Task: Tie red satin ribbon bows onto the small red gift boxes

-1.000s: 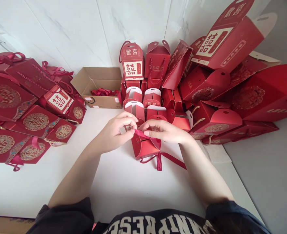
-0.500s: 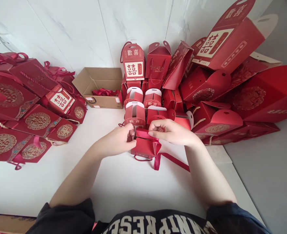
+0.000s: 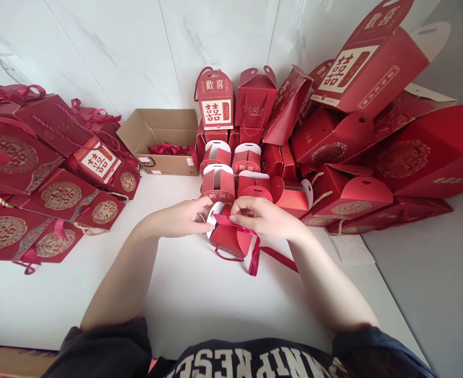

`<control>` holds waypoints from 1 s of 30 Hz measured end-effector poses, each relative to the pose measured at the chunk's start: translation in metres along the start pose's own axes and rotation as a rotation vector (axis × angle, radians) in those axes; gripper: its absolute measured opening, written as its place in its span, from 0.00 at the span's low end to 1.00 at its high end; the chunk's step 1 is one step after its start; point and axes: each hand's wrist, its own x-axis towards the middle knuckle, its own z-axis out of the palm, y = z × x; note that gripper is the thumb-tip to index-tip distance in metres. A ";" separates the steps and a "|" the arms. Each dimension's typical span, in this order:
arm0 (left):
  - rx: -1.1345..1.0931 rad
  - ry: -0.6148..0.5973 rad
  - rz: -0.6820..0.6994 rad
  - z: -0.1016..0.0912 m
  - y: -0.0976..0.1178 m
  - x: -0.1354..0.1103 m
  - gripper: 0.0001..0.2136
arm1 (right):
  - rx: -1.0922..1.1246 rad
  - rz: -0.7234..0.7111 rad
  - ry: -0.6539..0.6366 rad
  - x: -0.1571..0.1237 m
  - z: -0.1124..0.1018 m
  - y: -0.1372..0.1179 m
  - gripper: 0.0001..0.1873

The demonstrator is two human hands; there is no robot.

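Observation:
A small red gift box with a twisted cord handle stands on the white table between my hands. My left hand pinches the box's rounded end flap, whose pale inner side shows. Between the thumb and fingers of my right hand is a crimson ribbon, which stretches across the top of the box toward the left flap. The ribbon's loose tail hangs over the right side of the box and trails along the table to the right.
Rows of open red boxes stand just behind my hands. Larger red boxes are piled at the right, and ribboned boxes at the left. A cardboard carton holding ribbons sits against the tiled wall.
The box's left flap has tilted outward and now shows its pale inner side and hole. My right hand has moved slightly left with the ribbon, and the ribbon now reaches the left flap.

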 end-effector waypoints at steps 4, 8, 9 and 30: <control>0.052 0.004 0.015 -0.002 0.002 -0.001 0.14 | 0.019 -0.016 -0.009 -0.001 -0.001 -0.001 0.10; 0.078 -0.014 0.008 -0.001 0.004 -0.002 0.13 | -0.004 -0.007 0.007 0.001 0.000 0.000 0.10; 0.082 -0.017 0.000 0.000 0.005 -0.002 0.14 | -0.010 -0.002 0.012 0.001 0.000 0.000 0.09; -0.167 0.256 0.021 -0.014 0.010 -0.005 0.08 | -0.078 -0.035 -0.017 -0.001 0.001 -0.003 0.12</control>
